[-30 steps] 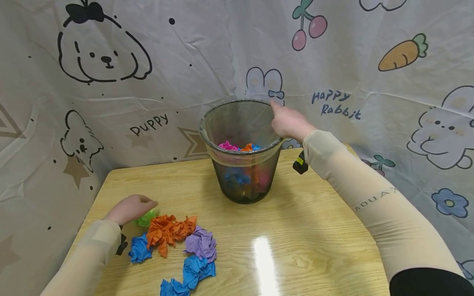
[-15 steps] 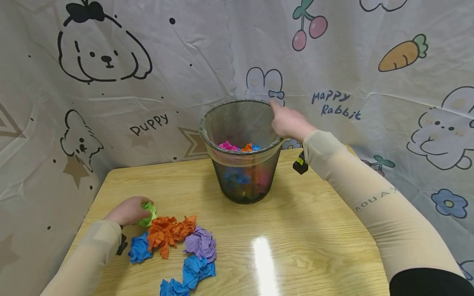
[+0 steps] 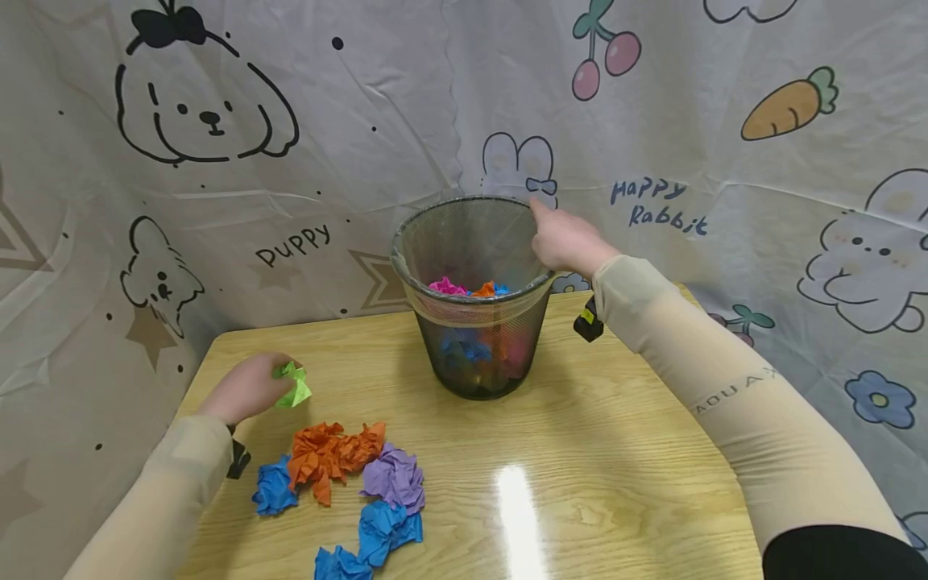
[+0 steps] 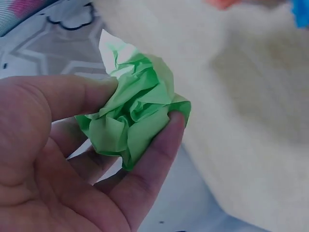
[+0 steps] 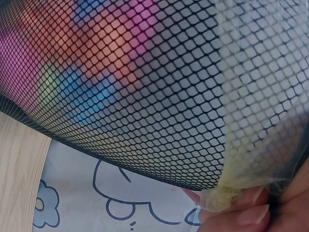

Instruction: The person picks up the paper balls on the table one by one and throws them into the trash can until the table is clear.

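My left hand holds a crumpled ball of light green paper above the left side of the table. In the left wrist view, the thumb and fingers pinch this green paper from both sides. My right hand grips the right rim of a black mesh wastebasket, which stands upright. A clear bag lines it, and in the right wrist view the fingers pinch a bunched yellowish part of the liner. Pink, orange and blue crumpled papers show inside the basket.
On the front left of the table lie orange crumpled paper, a blue ball, a purple ball and more blue paper. A printed cloth hangs behind the wooden table and along its left side.
The left hand has taken hold of the green paper beside the orange paper and lifted it up and away from the pile. My right hand and the wastebasket have stayed in place.
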Demonstrator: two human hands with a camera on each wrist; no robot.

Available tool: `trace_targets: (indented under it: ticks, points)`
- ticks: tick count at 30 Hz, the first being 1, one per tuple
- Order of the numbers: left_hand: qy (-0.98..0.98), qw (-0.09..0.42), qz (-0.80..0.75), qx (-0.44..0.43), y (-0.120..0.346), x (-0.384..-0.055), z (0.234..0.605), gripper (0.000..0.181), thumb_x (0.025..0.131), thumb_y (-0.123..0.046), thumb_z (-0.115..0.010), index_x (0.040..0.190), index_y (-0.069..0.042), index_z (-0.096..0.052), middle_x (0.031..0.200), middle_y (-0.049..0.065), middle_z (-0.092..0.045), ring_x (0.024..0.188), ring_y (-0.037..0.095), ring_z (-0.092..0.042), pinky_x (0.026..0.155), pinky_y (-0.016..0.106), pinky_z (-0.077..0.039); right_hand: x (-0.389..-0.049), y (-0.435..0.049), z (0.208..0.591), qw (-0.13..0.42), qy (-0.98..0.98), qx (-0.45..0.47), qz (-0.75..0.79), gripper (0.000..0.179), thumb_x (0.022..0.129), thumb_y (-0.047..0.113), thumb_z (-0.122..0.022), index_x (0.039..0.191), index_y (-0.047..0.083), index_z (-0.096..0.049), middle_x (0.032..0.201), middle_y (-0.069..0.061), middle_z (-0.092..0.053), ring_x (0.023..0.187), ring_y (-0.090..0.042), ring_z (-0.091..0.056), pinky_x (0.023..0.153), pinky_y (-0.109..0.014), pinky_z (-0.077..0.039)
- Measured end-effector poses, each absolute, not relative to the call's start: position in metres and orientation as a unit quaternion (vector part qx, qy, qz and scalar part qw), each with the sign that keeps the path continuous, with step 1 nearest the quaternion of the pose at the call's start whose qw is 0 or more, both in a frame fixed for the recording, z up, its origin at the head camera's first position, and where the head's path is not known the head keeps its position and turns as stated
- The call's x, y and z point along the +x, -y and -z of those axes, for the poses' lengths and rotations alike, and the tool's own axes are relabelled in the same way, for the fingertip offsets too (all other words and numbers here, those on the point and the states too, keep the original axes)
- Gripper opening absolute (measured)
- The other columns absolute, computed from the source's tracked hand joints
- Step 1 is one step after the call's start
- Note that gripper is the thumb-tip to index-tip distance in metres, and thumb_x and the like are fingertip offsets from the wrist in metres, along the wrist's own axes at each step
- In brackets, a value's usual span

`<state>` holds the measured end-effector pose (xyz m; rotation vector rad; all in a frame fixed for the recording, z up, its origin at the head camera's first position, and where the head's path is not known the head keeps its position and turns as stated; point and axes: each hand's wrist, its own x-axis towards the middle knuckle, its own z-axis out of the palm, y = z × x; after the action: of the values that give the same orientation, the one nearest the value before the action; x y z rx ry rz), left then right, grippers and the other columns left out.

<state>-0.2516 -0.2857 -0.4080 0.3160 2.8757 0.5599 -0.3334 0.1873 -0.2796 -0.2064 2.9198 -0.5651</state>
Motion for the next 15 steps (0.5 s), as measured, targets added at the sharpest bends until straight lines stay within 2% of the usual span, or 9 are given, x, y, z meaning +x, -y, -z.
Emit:
trace_targets:
  ticks: [1, 6, 10, 13, 15]
  points:
    - [-0.971, 0.092, -0.193, 0.107, 0.284, -0.252, 0.404, 0.041, 0.098, -0.014, -0.057, 0.131, 0.010, -0.062, 0.124, 0.031, -0.063, 0.085, 0.027, -0.059, 0.072, 0.044, -0.049, -0.333, -0.187, 0.280, 0.081, -0.976, -0.069, 0.191, 0.074, 0.104, 0.009, -0.032, 0.165, 0.014, 0.009, 0.166, -0.018, -0.024, 0.082, -0.030, -0.055, 0.073, -0.042, -0.050]
    - [-0.968, 0.063, -0.216, 0.112, 0.269, -0.252, 0.377, 0.040, 0.101, -0.016, -0.056, 0.133, 0.008, -0.061, 0.120, 0.027, -0.065, 0.083, 0.026, -0.059, 0.071, 0.043, -0.048, -0.332, -0.187, 0.279, 0.082, -0.975, -0.073, 0.194, 0.073, 0.104, 0.009, -0.032, 0.164, 0.013, 0.009, 0.168, -0.017, -0.019, 0.109, -0.032, -0.055, 0.090, -0.045, -0.048]
    - [-0.963, 0.031, -0.237, 0.123, 0.256, -0.251, 0.355, 0.038, 0.103, -0.015, -0.056, 0.134, 0.007, -0.060, 0.119, 0.025, -0.064, 0.081, 0.025, -0.058, 0.068, 0.040, -0.048, -0.332, -0.188, 0.278, 0.083, -0.974, -0.074, 0.197, 0.073, 0.104, 0.009, -0.031, 0.164, 0.013, 0.010, 0.167, -0.018, -0.020, 0.110, -0.034, -0.055, 0.093, -0.046, -0.047]
    - [-0.962, -0.001, -0.238, 0.134, 0.248, -0.251, 0.341, 0.039, 0.104, -0.016, -0.057, 0.136, 0.006, -0.060, 0.127, 0.026, -0.061, 0.087, 0.028, -0.060, 0.071, 0.041, -0.049, -0.331, -0.188, 0.278, 0.085, -0.974, -0.073, 0.196, 0.073, 0.104, 0.009, -0.031, 0.164, 0.013, 0.010, 0.167, -0.018, -0.021, 0.109, -0.034, -0.055, 0.091, -0.046, -0.047]
    - [-0.961, -0.018, -0.240, 0.139, 0.243, -0.252, 0.334, 0.039, 0.104, -0.017, -0.057, 0.137, 0.004, -0.060, 0.131, 0.027, -0.058, 0.095, 0.031, -0.060, 0.073, 0.044, -0.050, -0.331, -0.188, 0.278, 0.084, -0.975, -0.074, 0.191, 0.073, 0.104, 0.009, -0.031, 0.164, 0.012, 0.009, 0.167, -0.018, -0.021, 0.114, -0.032, -0.052, 0.093, -0.045, -0.046]
